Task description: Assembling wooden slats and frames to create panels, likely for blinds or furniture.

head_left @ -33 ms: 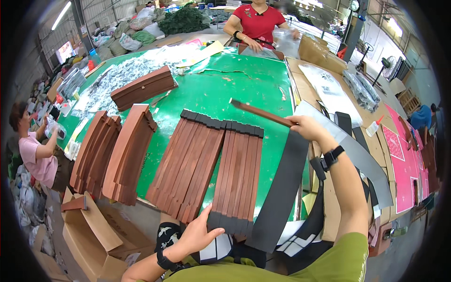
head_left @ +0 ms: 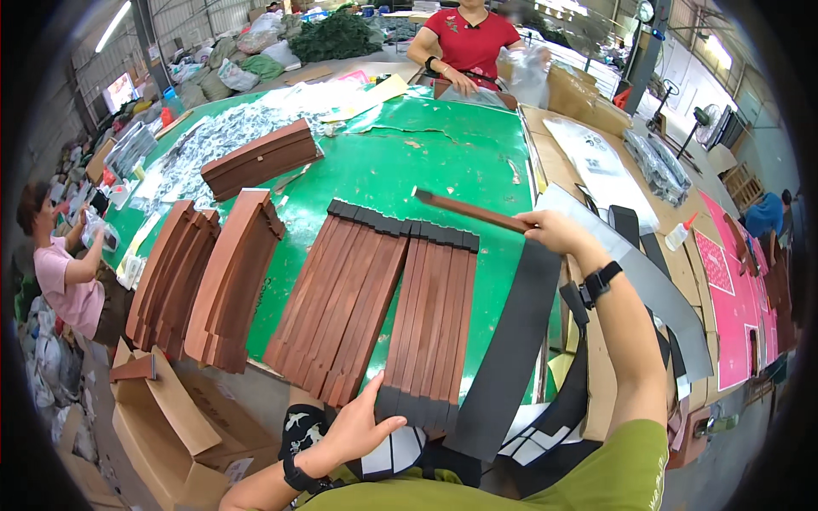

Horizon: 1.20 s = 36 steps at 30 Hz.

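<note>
Holding 1 brown strip (head_left: 473,211) in R hand (head_left: 554,232), fingers closed on its R end; strip over green table (head_left: 477,153), other end pointing L, approx. beyond narrower strip bundle (head_left: 430,324). L hand (head_left: 354,426) at bundle's near L corner, thumb & index apart; can't tell if gripping. Wider bundle (head_left: 341,298) just to L. Black band (head_left: 511,341) to R.

Loose strip (head_left: 473,210): slim, reddish-brown, dark left tip, held at right end, slanting across view, left end farther off. Narrow row (head_left: 432,315): similar brown strips packed side by side, black at both ends, lying on green tabletop (head_left: 477,153). Wider row (head_left: 341,298): just left, black far ends; gap between rows widens nearward.
</note>
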Motion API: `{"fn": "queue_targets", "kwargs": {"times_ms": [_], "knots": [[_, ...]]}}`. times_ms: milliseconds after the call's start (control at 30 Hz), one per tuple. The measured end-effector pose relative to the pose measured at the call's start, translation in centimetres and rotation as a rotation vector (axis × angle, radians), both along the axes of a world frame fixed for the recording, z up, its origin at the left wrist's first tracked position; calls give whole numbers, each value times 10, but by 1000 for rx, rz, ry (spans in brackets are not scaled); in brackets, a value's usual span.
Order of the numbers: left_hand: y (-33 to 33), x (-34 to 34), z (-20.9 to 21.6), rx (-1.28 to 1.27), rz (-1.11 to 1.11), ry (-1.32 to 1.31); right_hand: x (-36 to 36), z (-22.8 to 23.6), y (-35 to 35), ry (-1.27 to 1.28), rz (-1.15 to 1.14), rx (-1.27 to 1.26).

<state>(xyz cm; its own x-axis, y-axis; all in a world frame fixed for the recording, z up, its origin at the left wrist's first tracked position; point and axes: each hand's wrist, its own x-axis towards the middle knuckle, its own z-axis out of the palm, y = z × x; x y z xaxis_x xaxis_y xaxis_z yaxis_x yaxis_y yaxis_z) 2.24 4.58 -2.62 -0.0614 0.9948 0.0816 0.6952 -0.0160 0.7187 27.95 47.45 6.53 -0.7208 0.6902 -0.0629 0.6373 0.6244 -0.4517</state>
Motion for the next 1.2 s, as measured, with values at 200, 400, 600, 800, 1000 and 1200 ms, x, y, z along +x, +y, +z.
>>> {"fn": "queue_targets", "kwargs": {"times_ms": [200, 400, 600, 800, 1000, 1200], "knots": [[1, 0, 28, -332, 68, -182, -13, 6, 0, -140, 25, -300], [-4, -1, 34, -414, -42, -157, 19, 15, -42, -197, 101, -280], [-2, -1, 34, -363, -117, -159, 45, 5, -69, 69, -128, -224], [-8, -1, 29, -302, -77, -171, 18, -5, -108, 384, 136, 453], [-6, -1, 30, -377, -86, -182, 25, -20, -112, 143, 150, 366], [-12, 4, 32, -445, -65, -224, 22, -13, -123, 469, 1, 456]]}}
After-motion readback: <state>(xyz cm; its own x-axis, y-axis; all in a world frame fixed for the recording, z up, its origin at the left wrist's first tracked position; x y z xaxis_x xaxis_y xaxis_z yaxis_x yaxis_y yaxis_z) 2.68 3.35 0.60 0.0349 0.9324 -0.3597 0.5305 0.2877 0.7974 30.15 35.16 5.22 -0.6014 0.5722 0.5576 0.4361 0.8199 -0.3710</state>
